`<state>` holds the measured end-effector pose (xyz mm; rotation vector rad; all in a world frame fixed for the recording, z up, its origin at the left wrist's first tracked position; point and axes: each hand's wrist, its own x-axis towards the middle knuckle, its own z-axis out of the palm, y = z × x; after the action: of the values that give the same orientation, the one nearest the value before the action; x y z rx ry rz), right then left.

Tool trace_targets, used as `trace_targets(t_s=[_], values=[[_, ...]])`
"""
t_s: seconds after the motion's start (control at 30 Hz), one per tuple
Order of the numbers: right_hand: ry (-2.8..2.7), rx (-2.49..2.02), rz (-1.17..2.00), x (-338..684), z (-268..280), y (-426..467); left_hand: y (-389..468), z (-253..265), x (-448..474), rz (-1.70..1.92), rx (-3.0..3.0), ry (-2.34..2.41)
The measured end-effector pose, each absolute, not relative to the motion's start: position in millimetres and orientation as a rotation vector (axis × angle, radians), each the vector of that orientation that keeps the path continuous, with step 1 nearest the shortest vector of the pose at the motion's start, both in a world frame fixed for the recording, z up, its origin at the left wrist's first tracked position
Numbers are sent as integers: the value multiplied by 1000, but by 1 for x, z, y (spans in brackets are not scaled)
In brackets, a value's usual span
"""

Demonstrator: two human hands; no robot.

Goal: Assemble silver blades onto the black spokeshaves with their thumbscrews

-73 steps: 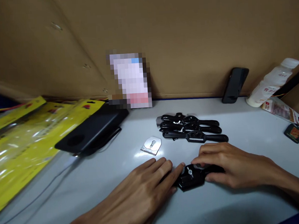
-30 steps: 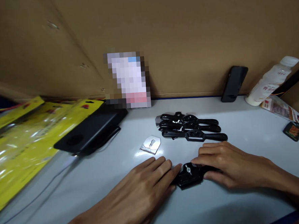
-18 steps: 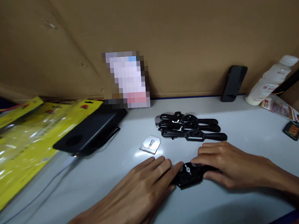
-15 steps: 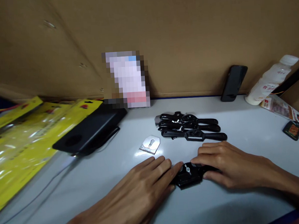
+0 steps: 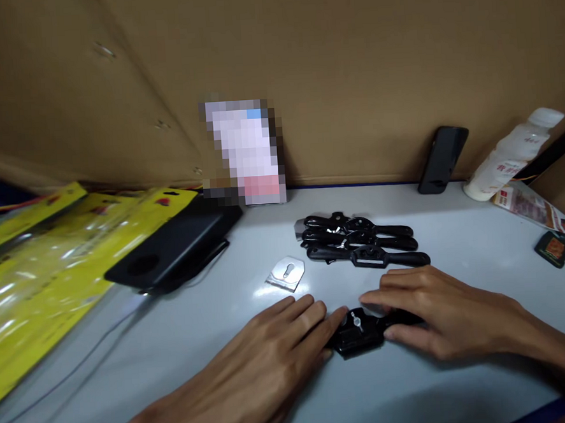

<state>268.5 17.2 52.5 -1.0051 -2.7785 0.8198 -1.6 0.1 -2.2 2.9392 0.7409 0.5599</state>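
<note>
Along the left edge of the white tabletop lies a heap of yellow blister packs with glossy clear fronts. Just right of them, a flat black case rests at an angle, and a thin cable runs from under it toward the near left corner. Farther right, a small silver metal blade with a keyhole slot lies flat on the tabletop, apart from everything else.

Near the front edge, the left hand lies palm down with its fingers stretched out flat, the fingertips touching the left end of a small black spokeshave. That tool sits on the tabletop between both hands, its silver thumbscrew showing on top. Whether the left hand presses or merely rests on it cannot be told. The right hand curls over the right end of the same tool, thumb beneath and fingers draped across the top, gripping it loosely against the tabletop.

Behind the hands, 3 more black spokeshaves lie stacked side by side, handles pointing left and right. Against the cardboard wall at the back leans a dark phone. To its right a white plastic bottle tilts against the wall, with printed paper packets and a small dark sachet lying near the right edge.
</note>
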Motion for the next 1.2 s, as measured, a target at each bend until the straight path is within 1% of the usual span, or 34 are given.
trace_targets(t_s=[0.13,0.3,0.43,0.63,0.87,1.03,1.2], values=[[-2703,-902,707,264,42,15,0,-3,-3,538,2936,744],[-2754,-791,475,258,28,14,-1,-4,-4,556,2910,740],[-2761,-790,407,256,27,14,0,-5,-5,553,2926,729],[-2753,-804,414,255,29,15,1,-3,-4,503,2889,723],[-2779,-834,417,255,26,14,0,-4,-4,536,2856,750],[-2683,-820,595,258,34,18,0,-5,-4,535,2893,751],[-2761,-883,564,269,48,19,0,-5,-4,558,2932,746]])
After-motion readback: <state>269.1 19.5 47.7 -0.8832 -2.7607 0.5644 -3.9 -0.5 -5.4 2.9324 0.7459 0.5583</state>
